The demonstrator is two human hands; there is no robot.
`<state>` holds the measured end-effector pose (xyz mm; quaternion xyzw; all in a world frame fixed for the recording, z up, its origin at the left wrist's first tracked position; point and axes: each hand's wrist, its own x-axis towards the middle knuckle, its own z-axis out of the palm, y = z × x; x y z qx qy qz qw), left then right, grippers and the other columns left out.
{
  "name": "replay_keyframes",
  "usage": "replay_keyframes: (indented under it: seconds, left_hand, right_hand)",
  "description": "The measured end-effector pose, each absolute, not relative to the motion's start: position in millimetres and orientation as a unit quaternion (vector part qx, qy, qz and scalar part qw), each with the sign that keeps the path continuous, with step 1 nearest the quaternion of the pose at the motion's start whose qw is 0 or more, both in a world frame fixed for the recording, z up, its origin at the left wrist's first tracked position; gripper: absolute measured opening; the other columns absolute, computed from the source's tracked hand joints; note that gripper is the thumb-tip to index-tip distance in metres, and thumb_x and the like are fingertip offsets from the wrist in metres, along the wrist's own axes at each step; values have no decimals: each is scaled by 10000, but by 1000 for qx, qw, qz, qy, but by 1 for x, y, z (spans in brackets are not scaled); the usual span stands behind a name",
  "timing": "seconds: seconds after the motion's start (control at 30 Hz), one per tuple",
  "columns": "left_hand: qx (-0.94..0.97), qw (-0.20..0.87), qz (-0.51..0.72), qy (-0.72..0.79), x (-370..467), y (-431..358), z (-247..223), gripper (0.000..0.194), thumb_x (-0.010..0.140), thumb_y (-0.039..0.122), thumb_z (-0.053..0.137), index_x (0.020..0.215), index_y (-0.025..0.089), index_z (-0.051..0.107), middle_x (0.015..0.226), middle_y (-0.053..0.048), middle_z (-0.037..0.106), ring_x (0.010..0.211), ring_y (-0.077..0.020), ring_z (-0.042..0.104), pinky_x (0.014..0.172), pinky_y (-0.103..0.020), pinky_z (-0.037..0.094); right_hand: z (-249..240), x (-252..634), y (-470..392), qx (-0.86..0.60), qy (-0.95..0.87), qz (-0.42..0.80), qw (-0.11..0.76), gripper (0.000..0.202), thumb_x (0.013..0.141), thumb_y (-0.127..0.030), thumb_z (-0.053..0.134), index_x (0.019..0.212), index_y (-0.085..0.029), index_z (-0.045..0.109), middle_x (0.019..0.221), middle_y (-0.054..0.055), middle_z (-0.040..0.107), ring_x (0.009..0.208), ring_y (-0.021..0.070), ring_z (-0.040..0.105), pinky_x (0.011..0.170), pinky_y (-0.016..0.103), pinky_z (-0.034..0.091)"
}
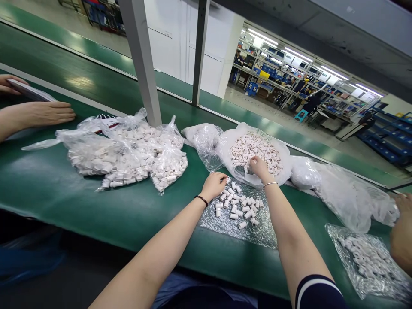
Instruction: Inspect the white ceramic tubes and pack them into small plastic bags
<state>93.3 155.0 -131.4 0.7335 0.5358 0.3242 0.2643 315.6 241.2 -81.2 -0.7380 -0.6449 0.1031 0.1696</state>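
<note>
My left hand (215,185), with a dark bead bracelet at the wrist, is closed at the upper left edge of a flat clear plastic bag (206,219). Its fingertips are beside loose white pipe fittings (234,201) spread over that bag; what they pinch is hidden. Beyond it, an open white plastic bag (283,167) holds a heap of small whitish fittings (246,148). Over the near side of this heap reaches my right hand (260,168), a thin bangle at its wrist. Its fingers are drawn together, and I cannot make out what is in them.
Tied clear bags of white fittings (135,150) lie to the left on the green bench (154,219). Another person's hands (41,113) are at far left, another hand (402,227) at far right. A flat bag of fittings (367,257) lies at right. Grey posts (141,56) rise behind.
</note>
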Motion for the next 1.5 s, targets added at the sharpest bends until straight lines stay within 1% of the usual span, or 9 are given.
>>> replay_keyframes:
  seconds: [0.23, 0.53, 0.9, 1.07, 1.17, 1.23, 1.3, 1.4, 1.5]
  left_hand:
    - [735, 272, 324, 530, 94, 157, -136, 271, 884, 232, 489, 1005, 180, 725, 1083, -80, 713, 1044, -254, 618, 960, -398, 471]
    - [731, 276, 335, 526, 95, 157, -140, 247, 873, 208, 512, 986, 181, 729, 1076, -76, 713, 1047, -246, 612, 985, -389, 443]
    - [672, 325, 417, 519, 94, 151, -134, 182, 818, 149, 548, 874, 165, 721, 992, -97, 706, 1003, -248, 623, 974, -405, 451]
    - [608, 354, 521, 483, 100, 129, -109, 287, 869, 220, 502, 1108, 159, 647, 1181, -125, 640, 1123, -230, 573, 1017, -375, 426]
    - [519, 515, 555, 397, 113, 109, -97, 422, 956, 407, 355, 1245, 174, 553, 1175, -124, 643, 1040, -213, 620, 865, -351, 504]
    - [358, 731, 506, 285, 121, 98, -94, 518, 959, 525, 284, 1151, 162, 599, 1025, -115, 685, 902, -214, 653, 772, -352, 513]
    - [168, 867, 428, 193, 128, 90, -93, 548, 945, 566, 311, 962, 133, 647, 822, -90, 686, 736, -194, 648, 714, -337, 502]
    - [24, 886, 428, 175, 134, 84, -94, 431, 953, 446, 405, 837, 115, 655, 684, -53, 661, 623, -150, 627, 689, -284, 492]
    - [-7, 864, 469, 182, 138, 84, -95, 364, 950, 369, 447, 799, 117, 663, 712, -56, 684, 673, -138, 653, 718, -251, 508]
  right_hand:
    - [-92, 292, 230, -730, -682, 15, 43, 418, 1010, -387, 268, 1234, -208, 572, 1173, 150, 584, 1048, 247, 597, 862, 350, 441]
    - [-103, 280, 232, -716, -697, -30, -29, 447, 978, -506, 330, 1216, -207, 561, 1161, 160, 558, 1038, 274, 611, 809, 346, 442]
    - [-89, 284, 225, -694, -718, -38, 12, 387, 981, -426, 378, 1135, -174, 628, 998, 148, 645, 934, 245, 649, 770, 327, 451]
    - [-68, 277, 199, -658, -746, -55, 93, 438, 974, -461, 379, 1228, -172, 588, 1023, 146, 659, 983, 258, 637, 820, 355, 480]
    - [-66, 267, 156, -560, -807, -58, 178, 399, 968, -475, 390, 1144, -216, 637, 1042, 121, 665, 853, 215, 660, 727, 325, 518]
    - [-69, 261, 123, -498, -845, -66, 183, 385, 971, -496, 368, 1133, -275, 639, 989, 85, 665, 705, 170, 654, 562, 265, 493]
    - [-72, 257, 96, -468, -863, -99, 162, 361, 972, -485, 375, 1089, -282, 650, 953, 70, 663, 678, 159, 655, 486, 229, 448]
    - [-76, 254, 73, -465, -865, -135, 128, 322, 977, -422, 397, 1105, -260, 644, 958, 72, 671, 706, 160, 667, 461, 210, 420]
    - [-82, 255, 68, -472, -859, -153, 124, 340, 977, -404, 413, 1230, -271, 596, 940, 69, 674, 713, 157, 666, 452, 198, 399]
